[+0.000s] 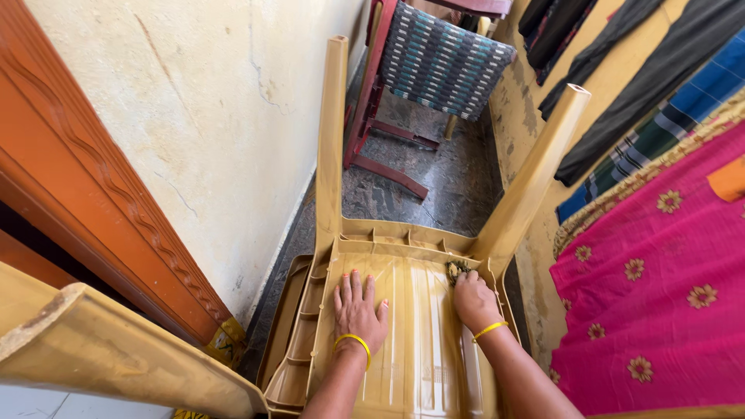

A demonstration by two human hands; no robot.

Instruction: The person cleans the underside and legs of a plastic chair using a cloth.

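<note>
1. Tan plastic makes up the chair (403, 326), which is seen turned upside down, its ribbed underside facing up and two legs (332, 140) pointing away from the camera.
2. The left hand (358, 310) is laid flat on the underside of the seat, fingers spread and fully open; nothing is gripped by it. A yellow bangle (353, 339) is worn at its wrist.
3. The right hand (475, 301) is closed around a dark scrubber (456, 269), which is pressed into the corner of the seat at the base of the right-hand leg (535, 174).
4. The floor (434, 174) beneath is a dark speckled stone, seen as a narrow strip between two walls.
5. A cream plastered wall (225, 116), cracked and stained, is seen on the left, with a carved orange-brown wooden door frame (93, 194) beside it.
6. A yellowish wall on the right is hung with dark cloths (621, 70), and a pink cloth with gold flowers (660, 279) is spread nearer the camera.
7. A maroon frame (372, 101) draped with a blue-and-grey woven cloth (442, 58) stands on the floor beyond the chair.
8. Another tan plastic edge (109, 349) is seen at the lower left, close to the camera.
</note>
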